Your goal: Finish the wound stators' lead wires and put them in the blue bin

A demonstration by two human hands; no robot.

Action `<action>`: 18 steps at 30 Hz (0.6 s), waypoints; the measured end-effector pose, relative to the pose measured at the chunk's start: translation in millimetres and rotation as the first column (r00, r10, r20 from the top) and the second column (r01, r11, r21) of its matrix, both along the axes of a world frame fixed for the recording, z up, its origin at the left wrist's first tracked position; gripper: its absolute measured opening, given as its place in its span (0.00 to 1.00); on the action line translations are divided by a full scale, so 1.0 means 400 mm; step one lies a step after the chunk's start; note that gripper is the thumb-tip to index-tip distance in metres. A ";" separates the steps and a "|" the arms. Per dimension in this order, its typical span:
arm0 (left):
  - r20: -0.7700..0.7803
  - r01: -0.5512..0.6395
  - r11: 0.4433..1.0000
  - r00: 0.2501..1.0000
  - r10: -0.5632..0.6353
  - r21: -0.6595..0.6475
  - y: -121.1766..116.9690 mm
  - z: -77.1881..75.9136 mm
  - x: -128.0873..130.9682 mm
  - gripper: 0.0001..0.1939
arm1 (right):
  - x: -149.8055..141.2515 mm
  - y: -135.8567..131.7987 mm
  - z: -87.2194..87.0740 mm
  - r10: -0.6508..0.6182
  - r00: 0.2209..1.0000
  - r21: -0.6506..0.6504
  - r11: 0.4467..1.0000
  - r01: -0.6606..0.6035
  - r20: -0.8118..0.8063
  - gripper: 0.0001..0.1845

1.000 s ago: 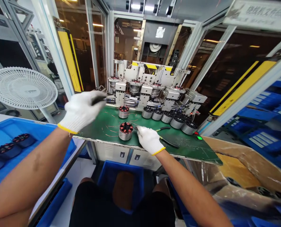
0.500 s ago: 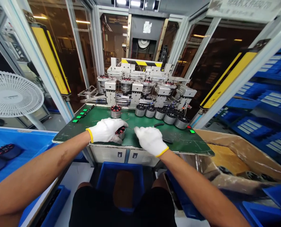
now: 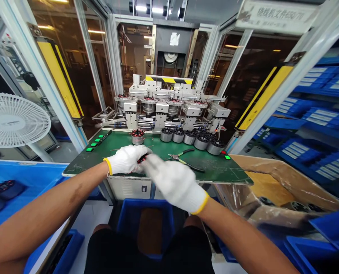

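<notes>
My left hand (image 3: 127, 160), in a white glove with a yellow cuff, is closed around a motor stator (image 3: 141, 158) with red and black windings, low over the green bench top (image 3: 101, 160). My right hand (image 3: 173, 177), gloved alike, reaches across to the stator's right side. Its fingers are smeared by motion, so their grip cannot be made out. To the right lie green-handled pliers (image 3: 183, 154), their jaws towards my hands. Behind my left hand stands another wound stator (image 3: 138, 137) with red coils on top.
Several grey stator cores (image 3: 189, 137) line the bench's back right. Behind them is a winding machine (image 3: 160, 108) carrying several stators. Green buttons (image 3: 93, 144) sit at the left edge. A cardboard box (image 3: 261, 179) stands right, a blue bin (image 3: 43, 171) left, and a blue crate (image 3: 129, 219) below.
My right hand has moved left and nearer to me, its fingers now at the stator, uncovering the pliers. My left hand keeps hold of the stator. The view has shifted slightly.
</notes>
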State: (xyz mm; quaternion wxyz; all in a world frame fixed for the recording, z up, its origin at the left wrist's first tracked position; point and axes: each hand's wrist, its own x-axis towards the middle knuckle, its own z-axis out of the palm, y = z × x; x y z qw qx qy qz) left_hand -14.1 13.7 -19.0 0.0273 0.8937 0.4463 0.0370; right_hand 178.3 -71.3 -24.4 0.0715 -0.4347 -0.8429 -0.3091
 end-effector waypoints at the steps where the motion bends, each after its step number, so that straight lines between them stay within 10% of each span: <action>1: -0.011 -0.009 1.000 1.000 0.009 -0.002 -0.005 0.003 0.001 0.32 | -0.024 0.004 -0.009 0.141 0.990 -0.048 0.989 -0.140 0.010 0.20; 7: -0.078 -0.004 0.997 0.997 0.010 0.077 -0.017 0.004 0.001 0.34 | -0.073 0.046 -0.113 0.234 0.968 -0.148 0.958 -0.246 -0.092 0.20; 11: -0.046 0.014 0.998 0.999 -0.012 0.058 -0.010 -0.003 0.002 0.34 | -0.037 0.066 -0.099 0.181 0.912 -0.204 0.941 -0.269 -0.368 0.17; 18: -0.027 -0.023 0.999 0.999 0.024 0.038 -0.005 -0.002 0.022 0.30 | -0.021 0.252 -0.061 -0.288 0.280 -0.400 0.729 -0.555 -0.916 0.15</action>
